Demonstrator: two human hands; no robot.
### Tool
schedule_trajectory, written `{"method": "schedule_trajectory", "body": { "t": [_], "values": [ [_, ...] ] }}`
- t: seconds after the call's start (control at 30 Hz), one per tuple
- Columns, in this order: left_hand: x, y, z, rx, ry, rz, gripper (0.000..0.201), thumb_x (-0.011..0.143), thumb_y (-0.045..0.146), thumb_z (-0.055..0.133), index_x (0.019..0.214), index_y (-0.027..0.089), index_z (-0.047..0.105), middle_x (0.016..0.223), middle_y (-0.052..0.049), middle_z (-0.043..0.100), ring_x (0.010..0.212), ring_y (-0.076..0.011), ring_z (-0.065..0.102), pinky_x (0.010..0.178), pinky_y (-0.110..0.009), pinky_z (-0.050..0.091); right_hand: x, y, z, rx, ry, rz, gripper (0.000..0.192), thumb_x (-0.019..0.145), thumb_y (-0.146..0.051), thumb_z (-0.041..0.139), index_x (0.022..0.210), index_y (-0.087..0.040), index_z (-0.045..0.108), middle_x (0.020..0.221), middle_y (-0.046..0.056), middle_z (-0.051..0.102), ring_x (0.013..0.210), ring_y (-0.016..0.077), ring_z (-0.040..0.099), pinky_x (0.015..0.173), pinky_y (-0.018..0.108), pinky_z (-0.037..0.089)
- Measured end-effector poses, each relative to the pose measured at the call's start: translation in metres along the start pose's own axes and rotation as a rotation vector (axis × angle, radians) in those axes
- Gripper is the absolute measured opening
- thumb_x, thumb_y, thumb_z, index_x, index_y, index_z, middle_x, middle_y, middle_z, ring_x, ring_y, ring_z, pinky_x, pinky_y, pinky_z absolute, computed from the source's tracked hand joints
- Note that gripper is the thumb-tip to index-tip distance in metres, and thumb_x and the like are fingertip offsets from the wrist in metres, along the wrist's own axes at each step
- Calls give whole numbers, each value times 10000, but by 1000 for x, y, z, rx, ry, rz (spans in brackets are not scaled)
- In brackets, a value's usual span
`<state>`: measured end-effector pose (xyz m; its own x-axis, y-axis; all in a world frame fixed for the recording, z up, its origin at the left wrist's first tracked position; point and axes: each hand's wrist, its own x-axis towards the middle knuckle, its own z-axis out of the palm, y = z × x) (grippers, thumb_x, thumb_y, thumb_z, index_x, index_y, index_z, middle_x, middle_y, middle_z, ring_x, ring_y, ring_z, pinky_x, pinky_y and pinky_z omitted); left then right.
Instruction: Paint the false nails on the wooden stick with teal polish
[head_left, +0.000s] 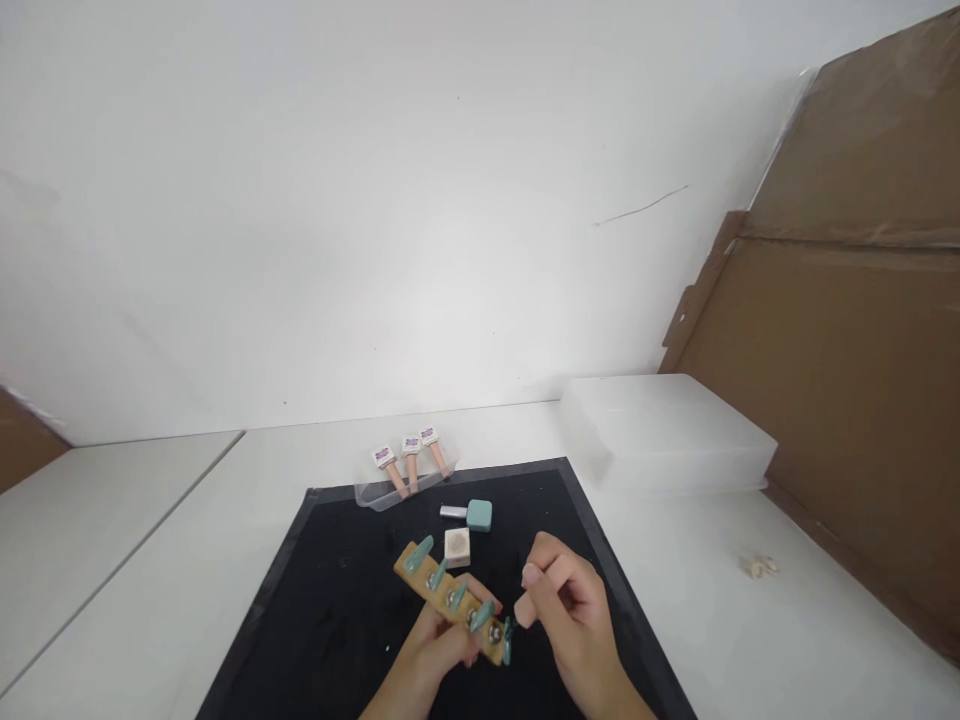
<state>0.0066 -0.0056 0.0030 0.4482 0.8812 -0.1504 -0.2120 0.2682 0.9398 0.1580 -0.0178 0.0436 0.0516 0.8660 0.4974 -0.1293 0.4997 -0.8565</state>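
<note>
A white wall (420, 200), marked at right by a thin dark scratch (641, 207), stands behind a white table (112, 590). A brown cardboard panel (840, 400) bounds the right side. A black mat (322, 610) with a dark border lies centrally on the table. A translucent plastic box (667, 435) sits right of the mat, near the wall.

Left hand (442, 640): clamped on a wooden nail-display bar (452, 610), which is held over the near part of the mat, slanting down to the right. Right hand (566, 610): fingertips pinched together just beside the bar's lower end; cannot tell whether anything is gripped.

A clear plastic tray (382, 495) overlaps the mat's far edge and holds three pink-capped white nail-polish bottles (412, 445). A teal nail-polish bottle (479, 515) with a silvery cap lies on the mat. Just nearer is a square white container (457, 547).

Five teal false nails (418, 554) are set along the bar; round metallic mounts (495, 632) show beside them. Small pale pieces (759, 566) lie on the table, right of the mat.
</note>
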Motion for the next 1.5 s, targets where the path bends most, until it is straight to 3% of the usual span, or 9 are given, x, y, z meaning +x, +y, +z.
{"method": "schedule_trajectory", "body": {
  "t": [0.53, 0.83, 1.23, 1.5],
  "values": [
    [3, -6, -4, 15, -15, -13, 202, 565, 263, 627, 728, 148, 590, 483, 54, 512, 411, -54, 352, 443, -203, 242, 2, 2, -1, -79, 127, 47, 348, 867, -230, 472, 527, -192, 412, 563, -30, 437, 504, 110, 424, 484, 246, 332],
    [-3, 3, 2, 16, 12, -15, 190, 586, 256, 614, 741, 148, 596, 517, 48, 493, 463, -66, 366, 492, -213, 264, 1, -4, 1, -14, 1, 5, 355, 873, -207, 463, 523, -194, 405, 540, -27, 479, 514, 114, 448, 502, 247, 351],
    [4, -7, -4, 4, -21, -43, 196, 548, 213, 613, 730, 145, 588, 449, 62, 485, 418, -61, 355, 460, -211, 235, 1, 2, -1, -96, 110, 110, 352, 870, -303, 471, 540, -189, 426, 596, -20, 462, 519, 112, 448, 481, 238, 350],
    [-4, 0, 10, 170, 133, 21, 167, 651, 272, 599, 790, 181, 577, 568, 56, 485, 518, -86, 377, 523, -223, 277, 1, 4, -3, -100, 166, 20, 274, 878, -305, 450, 646, -193, 540, 811, 25, 546, 517, 96, 455, 487, 241, 384]
  ]
}}
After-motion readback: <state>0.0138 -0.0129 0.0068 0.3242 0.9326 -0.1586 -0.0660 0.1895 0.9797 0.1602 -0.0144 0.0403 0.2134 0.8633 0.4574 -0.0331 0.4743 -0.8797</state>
